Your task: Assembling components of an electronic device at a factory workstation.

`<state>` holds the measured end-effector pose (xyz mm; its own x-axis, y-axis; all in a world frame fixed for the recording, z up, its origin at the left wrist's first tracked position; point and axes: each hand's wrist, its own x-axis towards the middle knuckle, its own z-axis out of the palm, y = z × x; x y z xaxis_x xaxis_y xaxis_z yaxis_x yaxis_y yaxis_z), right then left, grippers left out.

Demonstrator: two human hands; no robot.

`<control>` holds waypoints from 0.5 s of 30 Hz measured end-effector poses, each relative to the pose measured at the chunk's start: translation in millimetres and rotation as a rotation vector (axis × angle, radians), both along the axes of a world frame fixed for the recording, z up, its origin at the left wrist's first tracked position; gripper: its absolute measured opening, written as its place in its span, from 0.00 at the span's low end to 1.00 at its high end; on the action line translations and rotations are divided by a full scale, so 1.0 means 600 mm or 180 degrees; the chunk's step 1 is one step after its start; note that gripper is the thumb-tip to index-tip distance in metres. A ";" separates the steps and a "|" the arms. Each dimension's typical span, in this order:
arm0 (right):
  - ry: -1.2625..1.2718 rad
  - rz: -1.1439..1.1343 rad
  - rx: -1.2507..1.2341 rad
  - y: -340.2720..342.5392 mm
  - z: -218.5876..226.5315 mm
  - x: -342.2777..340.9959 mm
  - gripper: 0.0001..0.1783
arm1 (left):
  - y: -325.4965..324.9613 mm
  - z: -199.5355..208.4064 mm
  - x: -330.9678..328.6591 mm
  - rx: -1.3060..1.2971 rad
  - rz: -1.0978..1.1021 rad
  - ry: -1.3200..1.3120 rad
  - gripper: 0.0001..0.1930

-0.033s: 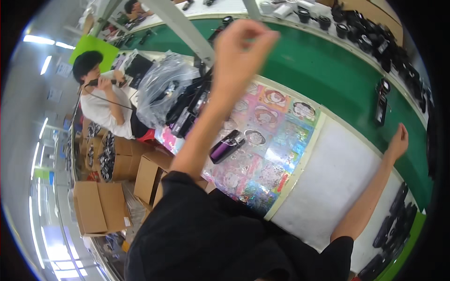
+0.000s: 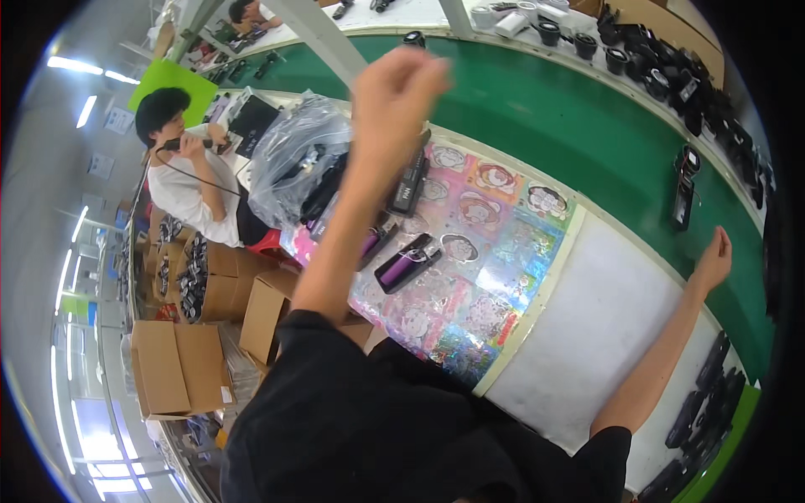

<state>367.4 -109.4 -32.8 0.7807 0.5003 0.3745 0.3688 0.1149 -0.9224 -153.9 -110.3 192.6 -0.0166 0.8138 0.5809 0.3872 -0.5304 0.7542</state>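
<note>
My left hand (image 2: 394, 96) is raised over the near edge of the green conveyor belt (image 2: 520, 92). Motion blurs its curled fingers, and I cannot make out anything in them. Beneath that forearm, several elongated black devices lie on the picture-covered mat; one black device (image 2: 407, 189) shows beside the wrist. A purple-and-black device (image 2: 407, 264) with a thin pale cord rests farther right on the mat (image 2: 470, 285). My right hand (image 2: 715, 260) hovers by the belt's near right side, fingertips drawn together with nothing visible between them. Just beyond it, a black device with a round end (image 2: 685, 189) lies on the belt.
A co-worker (image 2: 193, 168) sits at the left, holding a black tool on a cord. Next to them is a clear plastic bag (image 2: 298, 151). Cardboard boxes (image 2: 184, 369) stand lower left. Black parts (image 2: 671, 75) crowd the far shelf; dark pieces (image 2: 708, 411) lie lower right.
My left hand has moved left and slightly toward me. Its forearm shifted too, uncovering the black device on the mat. My right hand has hardly moved.
</note>
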 end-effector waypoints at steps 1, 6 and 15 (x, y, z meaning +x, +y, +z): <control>0.0044 0.0065 0.0021 0.008 0.000 -0.007 0.14 | -0.016 0.011 -0.068 -0.0303 0.0462 0.0601 0.15; 0.0058 0.0128 0.0132 0.017 0.015 -0.037 0.14 | -0.012 -0.061 -0.379 -0.1748 0.1728 0.2077 0.19; -0.0108 0.0225 0.0005 0.016 0.013 -0.057 0.13 | 0.049 -0.258 -0.575 -0.1931 0.1764 0.2310 0.20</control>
<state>333.5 -99.8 -24.8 0.7303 0.5531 0.4010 0.3908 0.1432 -0.9092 -499.2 -81.1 38.0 -0.2846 0.9528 0.1055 0.9148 0.2370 0.3271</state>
